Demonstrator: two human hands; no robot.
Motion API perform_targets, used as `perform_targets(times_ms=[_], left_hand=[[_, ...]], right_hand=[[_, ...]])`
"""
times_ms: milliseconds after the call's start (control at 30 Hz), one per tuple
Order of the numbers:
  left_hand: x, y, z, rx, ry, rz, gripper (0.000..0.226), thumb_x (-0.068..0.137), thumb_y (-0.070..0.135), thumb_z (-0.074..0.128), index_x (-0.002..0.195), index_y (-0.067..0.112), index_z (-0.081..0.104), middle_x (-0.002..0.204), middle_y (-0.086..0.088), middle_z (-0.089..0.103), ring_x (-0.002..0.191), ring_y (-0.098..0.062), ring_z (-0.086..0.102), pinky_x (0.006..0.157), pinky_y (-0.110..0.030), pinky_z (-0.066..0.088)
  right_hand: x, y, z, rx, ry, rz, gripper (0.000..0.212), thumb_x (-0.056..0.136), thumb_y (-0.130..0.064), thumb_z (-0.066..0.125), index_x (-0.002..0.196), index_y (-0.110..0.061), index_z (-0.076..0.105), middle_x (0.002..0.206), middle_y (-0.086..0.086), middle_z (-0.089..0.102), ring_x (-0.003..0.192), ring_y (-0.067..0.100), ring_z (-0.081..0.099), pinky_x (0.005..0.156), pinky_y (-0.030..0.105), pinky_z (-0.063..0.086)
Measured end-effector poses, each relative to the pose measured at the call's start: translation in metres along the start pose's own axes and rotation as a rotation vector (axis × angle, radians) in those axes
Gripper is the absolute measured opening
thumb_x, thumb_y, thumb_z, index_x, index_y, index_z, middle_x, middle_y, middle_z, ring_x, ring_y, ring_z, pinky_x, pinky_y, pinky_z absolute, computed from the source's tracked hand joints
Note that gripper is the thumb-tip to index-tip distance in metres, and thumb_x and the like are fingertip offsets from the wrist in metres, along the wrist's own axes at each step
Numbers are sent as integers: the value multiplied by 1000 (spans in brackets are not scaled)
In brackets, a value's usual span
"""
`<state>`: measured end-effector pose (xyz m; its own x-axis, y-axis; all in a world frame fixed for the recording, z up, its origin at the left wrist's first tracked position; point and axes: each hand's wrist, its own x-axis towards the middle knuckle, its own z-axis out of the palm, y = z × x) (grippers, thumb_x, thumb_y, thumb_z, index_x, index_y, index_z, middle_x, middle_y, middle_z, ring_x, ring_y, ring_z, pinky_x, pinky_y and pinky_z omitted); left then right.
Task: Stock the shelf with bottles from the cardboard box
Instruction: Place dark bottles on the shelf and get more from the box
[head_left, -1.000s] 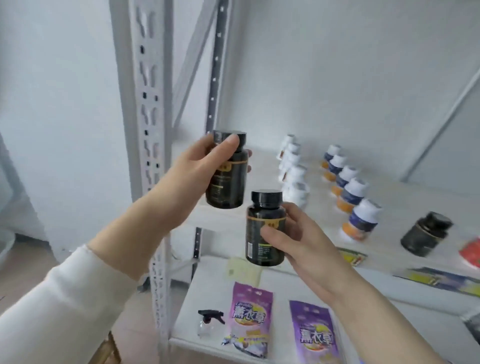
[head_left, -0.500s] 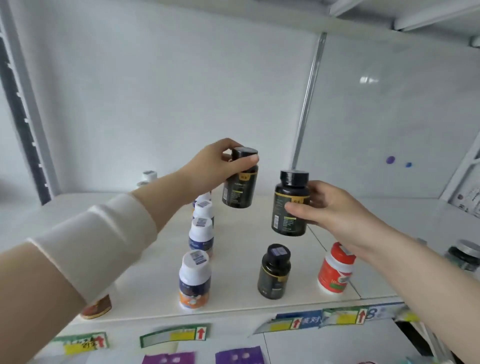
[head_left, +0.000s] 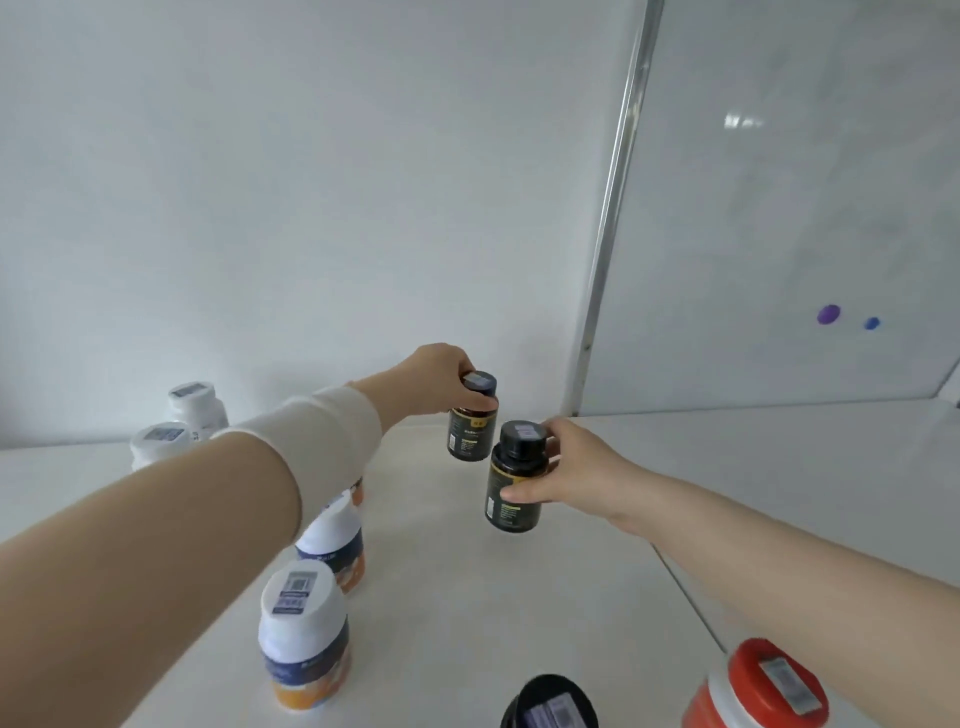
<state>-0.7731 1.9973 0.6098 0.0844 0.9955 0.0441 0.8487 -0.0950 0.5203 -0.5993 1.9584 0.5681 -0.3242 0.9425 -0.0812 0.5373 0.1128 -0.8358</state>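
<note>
My left hand (head_left: 436, 379) grips a black bottle (head_left: 471, 431) round its cap, far back on the white shelf (head_left: 519, 597). It stands upright, at or just above the shelf surface. My right hand (head_left: 576, 473) holds a second black bottle (head_left: 514, 486) by its side, in front of and a little right of the first one, its base near the shelf. Both have black caps and gold-trimmed labels. The cardboard box is out of view.
A row of white-capped blue-and-orange bottles (head_left: 304, 631) runs under my left forearm. Two white bottles (head_left: 195, 405) stand at the far left. A black cap (head_left: 550, 704) and a red-capped bottle (head_left: 753, 691) sit at the front right. The wall is close behind.
Both hands have reached further back and lower over the shelf with their black bottles. The view has moved closer in and now looks down on the shelf.
</note>
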Motion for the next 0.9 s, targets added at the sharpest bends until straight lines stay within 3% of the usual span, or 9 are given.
perform_targets(times_ms=[133, 367, 533, 767, 900], left_hand=[[30, -9, 11, 40, -12, -20, 33, 82, 33, 69, 104, 11, 60, 97, -3, 54, 89, -19, 47, 73, -26, 37], [56, -18, 23, 54, -17, -52, 45, 83, 34, 68, 117, 6, 58, 113, -9, 59, 93, -17, 45, 75, -26, 36], [63, -23, 27, 34, -12, -46, 43, 84, 33, 66, 115, 2, 60, 100, -7, 55, 89, -20, 47, 61, -23, 37], [51, -22, 18, 32, 5, -81, 55, 86, 31, 65, 132, 10, 42, 132, -8, 52, 121, -25, 48, 90, -30, 38], [11, -14, -13, 315, 86, -75, 48, 90, 36, 58, 130, 13, 45, 130, -6, 54, 118, -25, 52, 94, -34, 42]], right_hand=[[27, 3, 10, -104, -2, -8, 62, 70, -18, 80, 121, -14, 45, 100, -9, 52, 99, 14, 52, 80, 24, 41], [53, 7, 16, -169, -21, -7, 65, 71, -18, 79, 123, -11, 41, 117, 2, 54, 109, 20, 52, 92, 30, 43], [55, 14, 17, -162, -43, -15, 66, 71, -18, 79, 124, -12, 40, 125, 3, 53, 110, 20, 53, 93, 31, 44], [45, 2, 4, -227, -46, -64, 73, 70, -22, 80, 131, -14, 39, 135, 2, 48, 122, 17, 48, 102, 32, 41], [22, -24, -18, -422, -14, -190, 79, 73, -26, 78, 138, -16, 34, 143, 3, 38, 131, 16, 39, 104, 29, 35]])
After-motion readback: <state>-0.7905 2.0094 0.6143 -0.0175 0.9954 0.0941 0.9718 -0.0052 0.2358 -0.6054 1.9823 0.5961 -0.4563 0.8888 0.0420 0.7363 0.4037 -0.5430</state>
